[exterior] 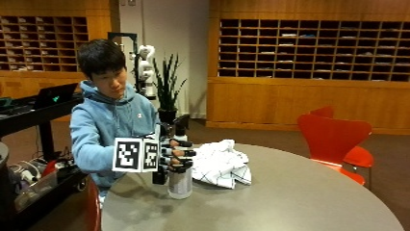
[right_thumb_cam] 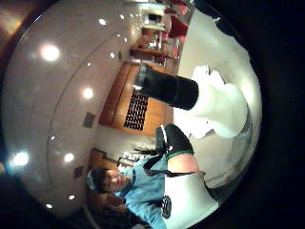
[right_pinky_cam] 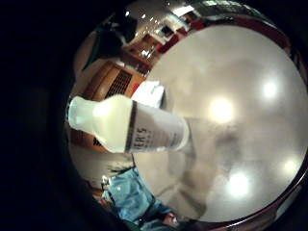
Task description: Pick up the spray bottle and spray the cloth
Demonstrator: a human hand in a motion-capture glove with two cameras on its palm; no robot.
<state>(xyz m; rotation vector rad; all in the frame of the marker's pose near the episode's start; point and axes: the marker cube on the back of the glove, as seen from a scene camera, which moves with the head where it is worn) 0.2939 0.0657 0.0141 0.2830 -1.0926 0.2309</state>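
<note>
Okay, outside view: I see the right hand [exterior: 172,159] w/ fingers curled round the spray bottle [exterior: 180,182], held upright, base at or just above the round table [exterior: 288,202]; can't tell which. White cloth [exterior: 220,162] lies just beside it. Little-finger view: bottle body [right_pinky_cam: 144,129] close to the palm. Thumb view: black nozzle [right_thumb_cam: 167,88] before the cloth [right_thumb_cam: 221,105].

white spray bottle [exterior: 180,180] upright on table; crumpled white cloth [exterior: 220,162] beside it.
</note>
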